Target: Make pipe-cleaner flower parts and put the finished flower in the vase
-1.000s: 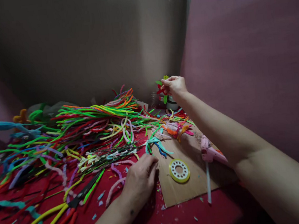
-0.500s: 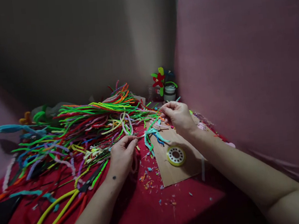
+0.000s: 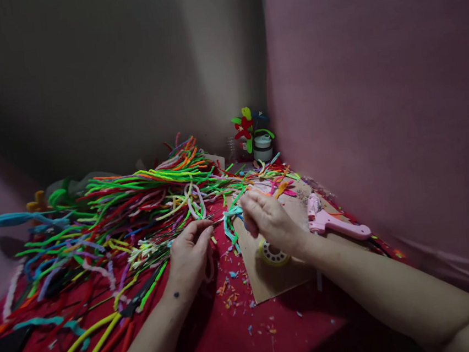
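My left hand (image 3: 189, 253) is closed in a pinch on a thin wire stem (image 3: 218, 221). At the stem's far end hangs a teal pipe-cleaner flower (image 3: 229, 233) with drooping, curled strips. Just right of the flower, my right hand (image 3: 269, 217) is closed with its fingers bunched together. Whatever it may hold is hidden or too fine to make out. Under the right wrist, a yellow-rimmed tape roll (image 3: 273, 255) lies partly covered on a cardboard sheet (image 3: 261, 285).
A large heap of coloured pipe cleaners (image 3: 132, 197) spreads across the left. Scissors (image 3: 90, 334) with yellow and red handles lie at front left. A pink glue gun (image 3: 341, 225) rests right of my forearm. A small pot (image 3: 263, 149) with fuzzy flowers stands at the back corner.
My right hand has come down and left, close to the teal flower, and now covers part of the tape roll. The glue gun shows beyond it. My left hand keeps its pinch.
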